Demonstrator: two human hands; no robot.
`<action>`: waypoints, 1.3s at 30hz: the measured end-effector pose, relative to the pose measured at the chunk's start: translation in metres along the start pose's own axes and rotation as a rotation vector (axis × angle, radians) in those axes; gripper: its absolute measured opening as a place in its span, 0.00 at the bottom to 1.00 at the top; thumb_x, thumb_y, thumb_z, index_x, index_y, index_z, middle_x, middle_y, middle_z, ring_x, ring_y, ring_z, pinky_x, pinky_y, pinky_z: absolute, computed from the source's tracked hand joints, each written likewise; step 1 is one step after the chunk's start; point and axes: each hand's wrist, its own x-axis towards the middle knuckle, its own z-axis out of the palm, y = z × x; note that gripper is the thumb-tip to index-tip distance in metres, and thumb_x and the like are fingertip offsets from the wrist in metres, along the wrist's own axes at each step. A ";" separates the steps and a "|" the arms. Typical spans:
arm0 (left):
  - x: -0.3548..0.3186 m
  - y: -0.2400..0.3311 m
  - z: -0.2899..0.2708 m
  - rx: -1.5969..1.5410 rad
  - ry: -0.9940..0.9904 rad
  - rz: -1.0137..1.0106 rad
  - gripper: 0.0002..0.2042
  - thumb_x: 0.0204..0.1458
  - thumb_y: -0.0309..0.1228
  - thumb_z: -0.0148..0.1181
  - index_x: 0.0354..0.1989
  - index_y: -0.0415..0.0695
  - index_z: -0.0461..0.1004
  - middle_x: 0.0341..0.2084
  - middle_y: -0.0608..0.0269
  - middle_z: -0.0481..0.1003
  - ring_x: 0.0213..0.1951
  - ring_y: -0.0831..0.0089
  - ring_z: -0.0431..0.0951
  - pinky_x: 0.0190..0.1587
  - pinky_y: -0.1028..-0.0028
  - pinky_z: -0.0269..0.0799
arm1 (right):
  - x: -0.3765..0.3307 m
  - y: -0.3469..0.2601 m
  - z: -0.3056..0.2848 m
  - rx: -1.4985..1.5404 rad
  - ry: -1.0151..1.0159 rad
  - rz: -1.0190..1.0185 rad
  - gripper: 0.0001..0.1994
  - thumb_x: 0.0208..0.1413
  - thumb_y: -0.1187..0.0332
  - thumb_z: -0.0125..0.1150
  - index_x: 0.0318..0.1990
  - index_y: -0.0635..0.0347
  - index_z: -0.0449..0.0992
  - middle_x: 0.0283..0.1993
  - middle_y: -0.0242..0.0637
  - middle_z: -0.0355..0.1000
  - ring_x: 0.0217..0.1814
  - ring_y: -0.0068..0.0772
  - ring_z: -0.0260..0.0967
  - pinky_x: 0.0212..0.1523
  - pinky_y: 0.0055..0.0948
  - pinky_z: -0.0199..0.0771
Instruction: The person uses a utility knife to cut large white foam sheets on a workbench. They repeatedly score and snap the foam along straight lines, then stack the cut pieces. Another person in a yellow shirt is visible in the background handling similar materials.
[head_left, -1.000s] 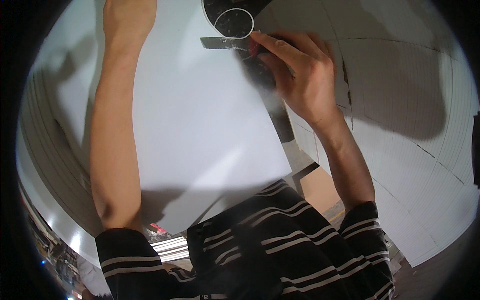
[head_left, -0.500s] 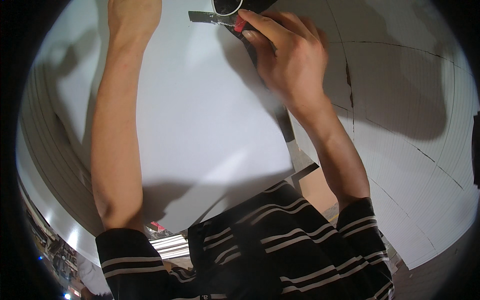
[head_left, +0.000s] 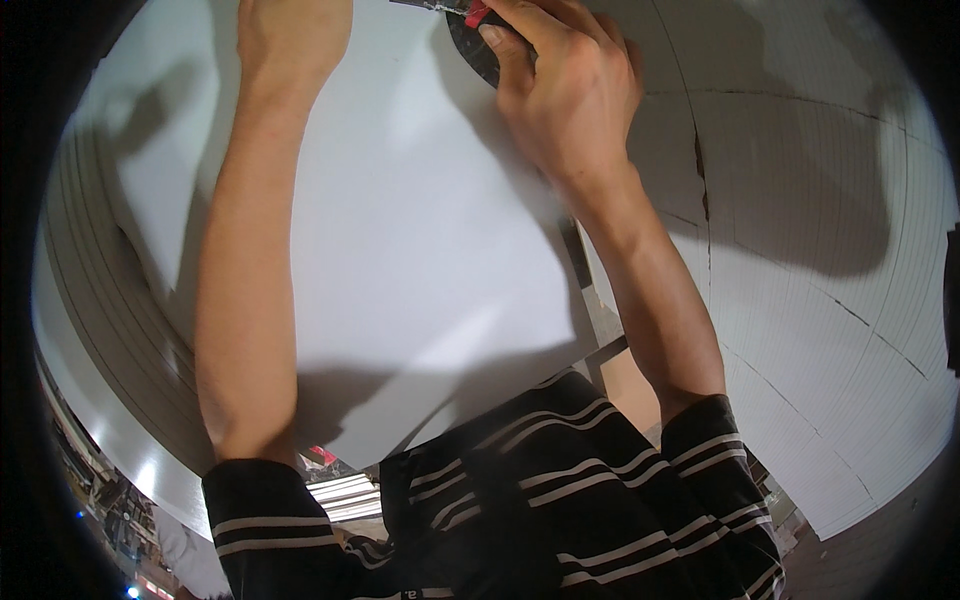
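Observation:
Before me lies a large smooth white sheet [head_left: 420,230]. At the top left my left hand [head_left: 295,35] is over the sheet; its fingers are cut off by the frame edge. My right hand [head_left: 570,85] is at the sheet's upper right edge, thumb and forefinger closed on a thin dark strip-like tool [head_left: 425,5] with a red part [head_left: 477,13]. The tool's exact kind cannot be made out, and the top edge cuts it off. Beneath those fingers a dark rounded thing [head_left: 470,50] shows in part.
To the right stands a big stack of white sheets [head_left: 800,200] with dark gaps between its piles. Curved layered sheet edges [head_left: 110,290] run along the left. Below the sheet, next to my striped shirt, lies a bundle of white strips [head_left: 345,497].
Both hands have moved up a little, the left one also rightward. The tool has gone up with my right hand, and the white ring beside it has left the picture.

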 end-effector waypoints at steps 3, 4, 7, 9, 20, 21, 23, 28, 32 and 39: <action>-0.004 0.007 0.002 0.057 0.009 -0.060 0.27 0.72 0.35 0.37 0.79 0.51 0.47 0.77 0.49 0.48 0.79 0.54 0.42 0.81 0.60 0.36 | 0.004 0.002 0.004 0.006 0.001 0.006 0.11 0.60 0.68 0.65 0.48 0.54 0.84 0.42 0.36 0.80 0.44 0.45 0.76 0.48 0.46 0.72; -0.004 0.008 0.001 0.071 0.008 -0.067 0.27 0.72 0.35 0.37 0.79 0.51 0.47 0.77 0.49 0.48 0.79 0.54 0.42 0.80 0.60 0.36 | 0.005 0.003 0.005 0.015 0.013 -0.002 0.10 0.60 0.68 0.65 0.48 0.54 0.84 0.42 0.36 0.80 0.44 0.45 0.76 0.48 0.46 0.73; 0.000 0.008 -0.003 0.083 -0.008 -0.056 0.27 0.72 0.34 0.37 0.79 0.52 0.47 0.77 0.48 0.49 0.79 0.52 0.43 0.80 0.60 0.36 | 0.013 0.004 0.008 0.036 0.027 -0.019 0.10 0.60 0.68 0.65 0.47 0.55 0.84 0.42 0.38 0.80 0.43 0.47 0.76 0.47 0.46 0.73; 0.004 0.006 -0.007 0.069 -0.034 -0.063 0.27 0.72 0.34 0.38 0.79 0.52 0.47 0.77 0.48 0.49 0.78 0.52 0.44 0.80 0.60 0.37 | 0.018 0.006 0.008 0.051 0.026 -0.043 0.10 0.59 0.69 0.65 0.47 0.57 0.84 0.41 0.39 0.80 0.43 0.48 0.76 0.47 0.46 0.73; 0.008 -0.011 -0.009 0.081 -0.155 0.041 0.47 0.55 0.24 0.64 0.80 0.50 0.40 0.76 0.44 0.49 0.77 0.46 0.47 0.79 0.50 0.41 | 0.057 0.019 0.021 0.106 0.007 -0.169 0.09 0.55 0.75 0.63 0.42 0.62 0.84 0.36 0.49 0.80 0.38 0.55 0.77 0.44 0.49 0.77; 0.005 -0.011 -0.009 0.166 -0.165 0.066 0.51 0.52 0.26 0.68 0.80 0.50 0.39 0.76 0.42 0.48 0.77 0.44 0.46 0.78 0.48 0.41 | 0.059 0.020 0.023 0.129 0.016 -0.157 0.09 0.54 0.75 0.63 0.42 0.62 0.84 0.36 0.50 0.80 0.38 0.56 0.77 0.44 0.49 0.77; 0.002 -0.010 -0.007 0.328 -0.191 0.075 0.56 0.47 0.30 0.74 0.80 0.50 0.37 0.76 0.38 0.47 0.77 0.40 0.45 0.78 0.43 0.40 | 0.064 0.018 0.028 0.171 0.032 -0.135 0.09 0.54 0.75 0.62 0.41 0.62 0.83 0.36 0.50 0.80 0.39 0.56 0.77 0.44 0.49 0.77; -0.002 -0.007 -0.002 0.544 -0.180 0.091 0.61 0.41 0.36 0.78 0.80 0.50 0.36 0.75 0.31 0.46 0.76 0.32 0.41 0.77 0.39 0.35 | 0.080 0.013 0.039 0.130 0.030 -0.129 0.08 0.54 0.75 0.62 0.41 0.61 0.84 0.36 0.51 0.80 0.39 0.56 0.77 0.44 0.50 0.77; 0.000 -0.013 -0.003 0.607 -0.242 0.120 0.62 0.40 0.36 0.78 0.80 0.50 0.36 0.75 0.31 0.45 0.77 0.33 0.40 0.77 0.39 0.33 | 0.092 0.014 0.045 0.079 0.030 -0.140 0.08 0.54 0.75 0.62 0.41 0.59 0.84 0.36 0.51 0.80 0.39 0.57 0.78 0.44 0.50 0.77; -0.005 -0.020 0.002 0.393 -0.187 0.170 0.61 0.41 0.41 0.80 0.80 0.54 0.39 0.77 0.35 0.44 0.77 0.32 0.41 0.74 0.34 0.36 | 0.115 0.020 0.079 -0.041 -0.007 -0.018 0.12 0.53 0.60 0.72 0.46 0.38 0.87 0.42 0.31 0.81 0.46 0.42 0.76 0.49 0.47 0.71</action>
